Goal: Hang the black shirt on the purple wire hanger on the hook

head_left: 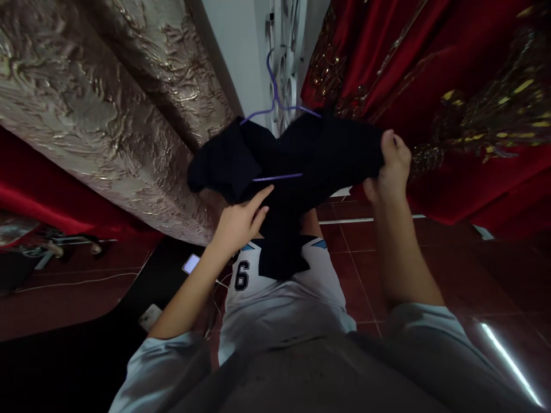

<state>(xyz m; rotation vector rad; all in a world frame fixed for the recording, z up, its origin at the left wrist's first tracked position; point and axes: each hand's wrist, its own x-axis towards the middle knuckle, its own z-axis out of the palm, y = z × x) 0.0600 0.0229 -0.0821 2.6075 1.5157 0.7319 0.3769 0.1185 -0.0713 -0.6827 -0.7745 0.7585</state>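
Note:
A dark, nearly black garment (340,152) with what looks like sleeves hangs on a purple clothes hanger (276,100). The hanger's hook and shoulders rise above the neckline, and its lower bar shows in the neck opening. My right hand (394,166) grips the garment at its right end, stretching that side outward. On the near side my left hand (241,226) lies against the cloth below the hanger bar. Its index finger and thumb are extended and apart; the other fingers are partly hidden. The garment's lower part hangs over my white shorts (245,298).
A textured beige curtain (129,115) hangs at left, and red fabric with gold sequins (473,132) at right. White metal scrollwork (290,86) stands behind the hanger. Down left are a dark surface (107,344), a lit phone (191,263) and cables. The floor (357,269) is red tile.

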